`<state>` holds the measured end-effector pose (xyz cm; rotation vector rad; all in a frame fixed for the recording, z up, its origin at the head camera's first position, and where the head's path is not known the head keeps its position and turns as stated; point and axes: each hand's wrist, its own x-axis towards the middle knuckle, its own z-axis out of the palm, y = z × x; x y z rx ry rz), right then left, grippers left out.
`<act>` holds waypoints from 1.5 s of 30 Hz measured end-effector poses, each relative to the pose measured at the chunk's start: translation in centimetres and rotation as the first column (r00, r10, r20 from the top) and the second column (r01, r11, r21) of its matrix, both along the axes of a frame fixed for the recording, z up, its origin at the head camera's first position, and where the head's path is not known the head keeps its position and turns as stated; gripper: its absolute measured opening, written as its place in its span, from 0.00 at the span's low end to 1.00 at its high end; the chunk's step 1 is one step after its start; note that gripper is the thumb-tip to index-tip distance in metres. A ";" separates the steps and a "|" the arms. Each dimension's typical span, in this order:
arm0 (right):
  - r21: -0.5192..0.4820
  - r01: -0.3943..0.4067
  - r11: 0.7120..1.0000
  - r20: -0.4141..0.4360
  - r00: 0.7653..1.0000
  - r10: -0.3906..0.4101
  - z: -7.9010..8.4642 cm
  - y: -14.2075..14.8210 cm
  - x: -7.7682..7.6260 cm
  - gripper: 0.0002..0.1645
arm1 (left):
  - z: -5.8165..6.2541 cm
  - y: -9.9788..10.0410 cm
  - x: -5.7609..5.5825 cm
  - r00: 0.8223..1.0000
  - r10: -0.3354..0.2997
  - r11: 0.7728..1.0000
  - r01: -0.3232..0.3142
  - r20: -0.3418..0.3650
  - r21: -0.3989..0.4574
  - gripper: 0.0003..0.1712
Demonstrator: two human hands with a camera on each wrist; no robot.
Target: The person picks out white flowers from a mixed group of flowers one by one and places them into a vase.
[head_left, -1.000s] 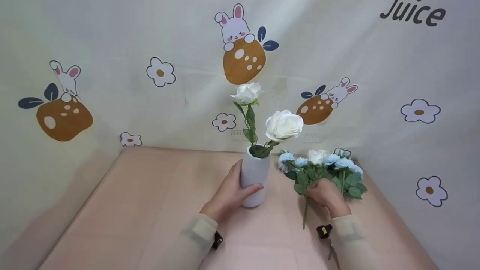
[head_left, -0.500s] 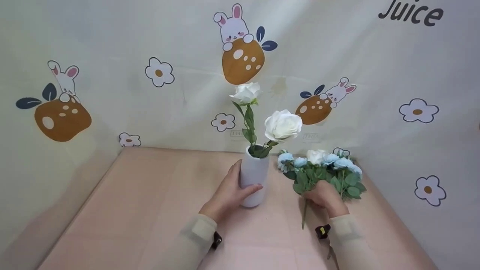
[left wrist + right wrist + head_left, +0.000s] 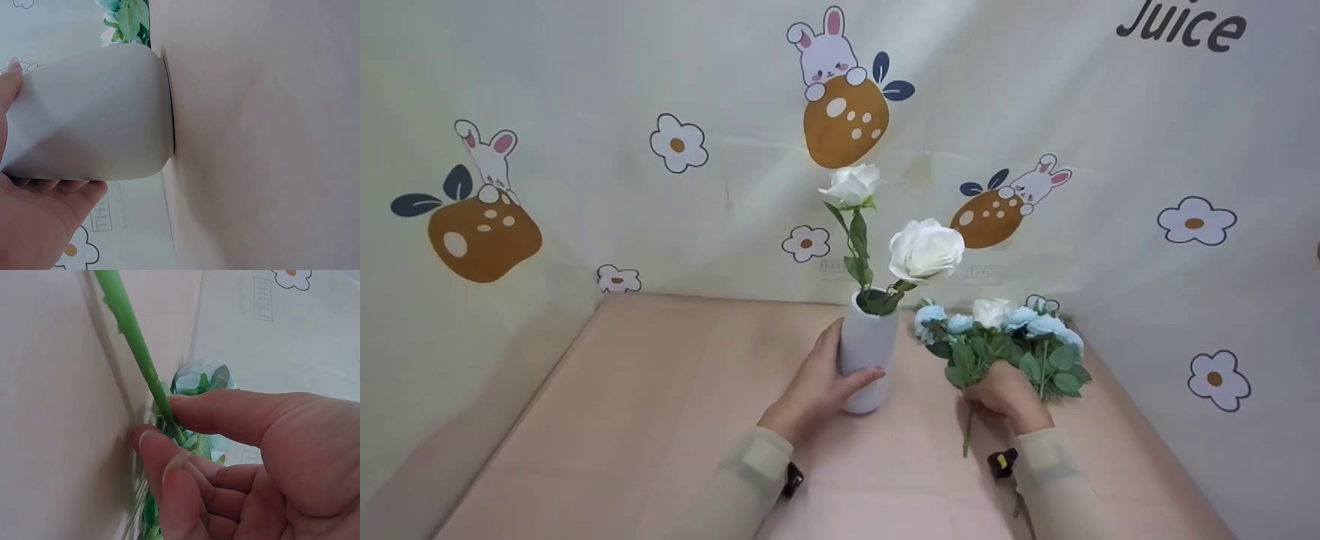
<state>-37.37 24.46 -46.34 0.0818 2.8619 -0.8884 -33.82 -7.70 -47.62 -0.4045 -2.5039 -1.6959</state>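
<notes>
In the head view my left hand [image 3: 821, 386] grips a pale grey-white vase [image 3: 870, 352] that stands upright on the table. The left wrist view shows the thumb on one side of the vase [image 3: 101, 118] and the fingers on the other. Two white roses [image 3: 926, 251] rise from its mouth, one leaning right. My right hand [image 3: 1006, 394] is at a bunch of artificial flowers [image 3: 1050, 326], pale blue with one white, lying at the back right. In the right wrist view its thumb and forefinger pinch a green flower stem [image 3: 132, 334]. Leaves hide where that stem leads.
The table [image 3: 660, 390] has a pinkish-beige cover. A pale cloth backdrop [image 3: 585, 82] printed with rabbits, fruit and flowers closes off the back and both sides. The flower bunch lies close to the table's right edge.
</notes>
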 end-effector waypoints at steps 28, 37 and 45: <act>-0.029 0.049 0.998 0.038 0.998 -0.048 1.2 -0.1 0.8 0.03 | 0.1 0.1 0.0 1.000 -0.010 1.000 0.010 -0.021 0.011 0.60; -0.030 0.062 0.998 0.017 0.998 -0.062 2.5 -0.4 0.9 0.06 | 0.0 -0.1 -0.1 1.000 -0.008 1.000 0.008 -0.023 -0.003 0.61; -0.095 0.059 0.994 -0.058 0.996 -0.065 2.9 -0.8 1.1 0.05 | -0.1 -0.1 -0.1 1.000 -0.004 1.000 0.004 -0.026 -0.010 0.62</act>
